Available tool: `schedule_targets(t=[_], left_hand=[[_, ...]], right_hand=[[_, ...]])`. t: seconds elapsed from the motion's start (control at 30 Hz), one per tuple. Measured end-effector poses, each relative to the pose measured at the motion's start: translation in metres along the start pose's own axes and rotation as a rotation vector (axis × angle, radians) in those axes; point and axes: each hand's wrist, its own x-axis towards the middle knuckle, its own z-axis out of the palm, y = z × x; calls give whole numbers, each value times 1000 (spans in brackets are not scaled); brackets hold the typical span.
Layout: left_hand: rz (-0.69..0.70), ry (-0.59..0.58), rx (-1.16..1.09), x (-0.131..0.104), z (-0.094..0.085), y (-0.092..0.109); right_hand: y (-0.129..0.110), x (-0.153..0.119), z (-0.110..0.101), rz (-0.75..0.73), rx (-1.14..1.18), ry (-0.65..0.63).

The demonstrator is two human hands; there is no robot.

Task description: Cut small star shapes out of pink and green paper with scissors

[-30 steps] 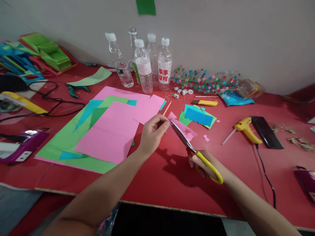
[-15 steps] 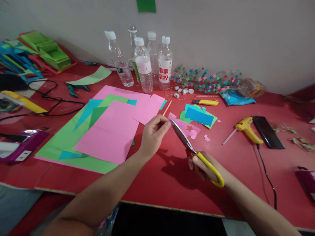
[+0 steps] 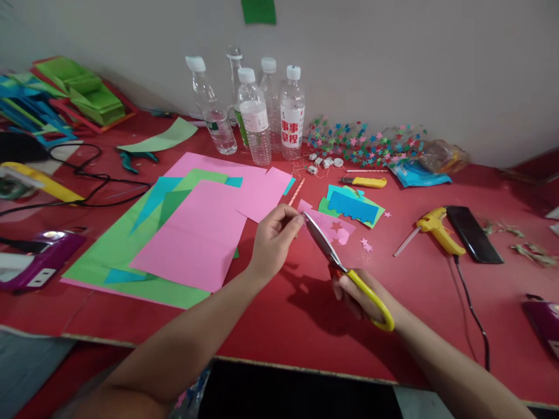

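Observation:
My right hand [image 3: 351, 291] grips yellow-handled scissors [image 3: 325, 241], whose blades point up and left above the red table. Right at the blade tips, my left hand [image 3: 277, 235] is closed in a pinch; a tiny piece, perhaps pink, shows at its fingertips, too small to name. Behind those fingers lies a thin striped stick [image 3: 297, 192]. Pink paper with star-shaped holes [image 3: 343, 235] rests beyond the blades, beside small pink stars [image 3: 365, 245]. Blue paper scraps [image 3: 353, 206] sit a little farther back.
Pink sheets [image 3: 192, 233] overlap green ones at left. Several plastic bottles [image 3: 255, 128] stand by the wall, with star strings [image 3: 367, 142] beside them. A yellow cutter [image 3: 367, 183], glue gun [image 3: 439, 230] with cord, and phone [image 3: 474, 233] lie to the right.
Almost nothing differs. The scissors and my right hand have shifted very slightly left; my left hand keeps its pinch at the blade tips.

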Motion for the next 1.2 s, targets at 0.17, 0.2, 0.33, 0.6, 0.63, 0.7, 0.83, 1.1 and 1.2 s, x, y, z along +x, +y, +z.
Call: schedule_targets(t=[0.17,0.2,0.33,0.6,0.63,0.7,0.83,1.1,1.2], left_hand=[[96,57,108,-1,1,-5],[121,80,131,-1,1,-6],[115,92,41,0,2,-13],[-23,38,-83,0,4,-17],[-33,36,-78,0,4,-16],[-41,31,-88,0,5,-15],[-30,26,-138,0,5,-14],[-11,18,-132,0,4,-14],[-1,23,-101,0,4,-13]], right_hand=[[0,0,5,27,7,12],[-1,0,6,36,13,19],[-2,0,9,59,39,39],[-2,-1,11,125,8,74],[-1,0,12,130,5,77],[-1,0,12,133,3,80],[0,0,13,149,-3,90],[-7,0,14,185,-29,116],[-8,0,14,187,-30,116]])
